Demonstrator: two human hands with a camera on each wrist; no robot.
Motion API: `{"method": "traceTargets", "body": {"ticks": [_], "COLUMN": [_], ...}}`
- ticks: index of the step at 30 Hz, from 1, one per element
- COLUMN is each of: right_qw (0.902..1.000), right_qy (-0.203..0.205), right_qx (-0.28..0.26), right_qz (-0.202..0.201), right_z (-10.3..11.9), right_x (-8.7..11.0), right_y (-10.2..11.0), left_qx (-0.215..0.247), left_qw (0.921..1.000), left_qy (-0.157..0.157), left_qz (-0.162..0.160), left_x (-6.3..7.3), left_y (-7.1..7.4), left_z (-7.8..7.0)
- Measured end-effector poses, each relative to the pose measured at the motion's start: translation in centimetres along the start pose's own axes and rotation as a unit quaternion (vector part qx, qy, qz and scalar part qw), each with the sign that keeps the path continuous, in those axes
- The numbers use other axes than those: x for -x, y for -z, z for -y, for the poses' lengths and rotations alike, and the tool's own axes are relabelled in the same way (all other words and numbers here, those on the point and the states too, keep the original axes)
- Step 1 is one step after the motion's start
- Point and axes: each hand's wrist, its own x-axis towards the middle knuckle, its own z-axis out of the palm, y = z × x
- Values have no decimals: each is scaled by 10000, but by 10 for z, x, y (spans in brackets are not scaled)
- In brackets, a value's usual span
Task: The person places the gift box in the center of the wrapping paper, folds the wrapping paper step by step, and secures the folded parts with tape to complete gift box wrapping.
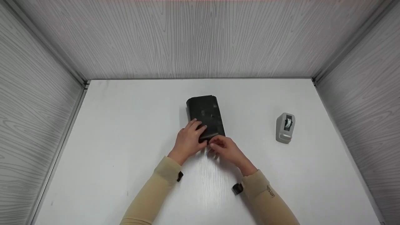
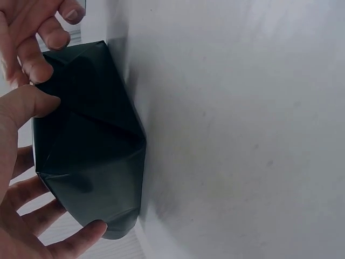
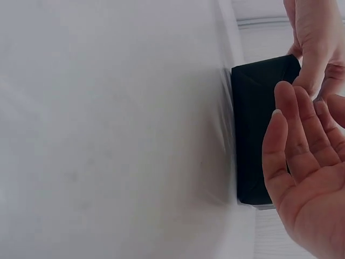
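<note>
your left hand [image 1: 189, 140] lies spread-fingered on the black package [image 1: 203, 109] on the counter [image 1: 125, 118]; your right hand [image 1: 229, 150] curves its fingers at the near end, any pinch unclear. you're likely closing that end; next, press it flat.

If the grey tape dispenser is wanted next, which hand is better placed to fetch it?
Probably the right hand: the grey tape dispenser stands off to its side, nearer to it. The left hand holds the black wrapped package and would have to reach across.
</note>
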Motion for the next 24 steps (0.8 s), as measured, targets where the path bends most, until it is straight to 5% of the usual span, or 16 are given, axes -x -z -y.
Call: {"method": "traceTargets", "body": {"ticks": [19, 24], "right_qw": [9912, 9854], "right_qy": [-780, -902], "right_qx": [-548, -279], "right_qz": [-913, -1419], "right_z": [11, -10], "right_x": [4, -4], "right_y": [-17, -21], "left_qx": [3, -31], "left_qw": [9999, 10000], "left_qy": [86, 36], "left_qz": [74, 15], "left_x": [0, 0], "left_y": [-2, -3], "left_z": [0, 0]}}
